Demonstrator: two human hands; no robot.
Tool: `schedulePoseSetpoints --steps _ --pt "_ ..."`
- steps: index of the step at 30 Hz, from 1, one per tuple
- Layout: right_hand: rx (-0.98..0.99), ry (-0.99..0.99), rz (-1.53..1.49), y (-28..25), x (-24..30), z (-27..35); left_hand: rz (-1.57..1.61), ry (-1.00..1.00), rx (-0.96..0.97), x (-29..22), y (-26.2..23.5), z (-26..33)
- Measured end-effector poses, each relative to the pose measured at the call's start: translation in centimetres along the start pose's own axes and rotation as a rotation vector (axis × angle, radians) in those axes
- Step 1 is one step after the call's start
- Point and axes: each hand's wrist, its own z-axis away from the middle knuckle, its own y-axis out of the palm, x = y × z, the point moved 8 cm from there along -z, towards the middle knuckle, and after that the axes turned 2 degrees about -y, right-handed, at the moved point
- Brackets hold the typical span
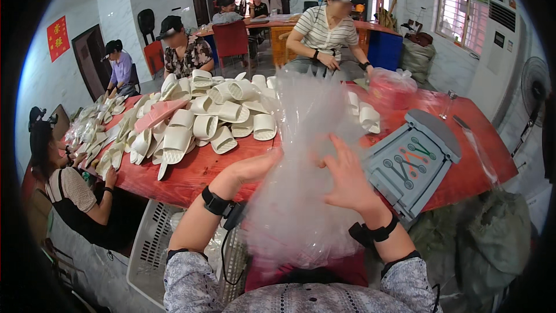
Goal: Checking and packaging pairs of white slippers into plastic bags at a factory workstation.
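Wide red wooden bench [197, 169], and at its near edge a tall, cloudy plastic-film bundle [301, 174]. Probably feather-light, floppy, slippery; I'd pinch its narrow middle. My right hand [352, 182] has fingers apart; left hand [252, 169], film's blurring them, can't tell.

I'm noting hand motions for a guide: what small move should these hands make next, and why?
Probably close the right hand on its side of the clear plastic: that hand looks open and spread, while the left hand is at the opposite side, partly hidden. The tall, loose plastic would likely be steadier held from both sides.
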Motion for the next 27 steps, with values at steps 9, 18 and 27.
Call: schedulePoseSetpoints --steps 9,18,27 --pt "-0.049 -0.1 -0.086 4.4 1.3 -1.2 0.297 0.058 -0.379 -4.6 -3.6 5.4" --pt "0.052 -0.117 -0.038 7.5 1.7 -0.5 0.046 -0.338 -0.181 -2.0 -6.1 2.4" --pt "0.166 -0.085 -0.016 9.7 -0.1 1.1 -0.091 -0.14 -0.4 1.4 -4.4 -0.5"
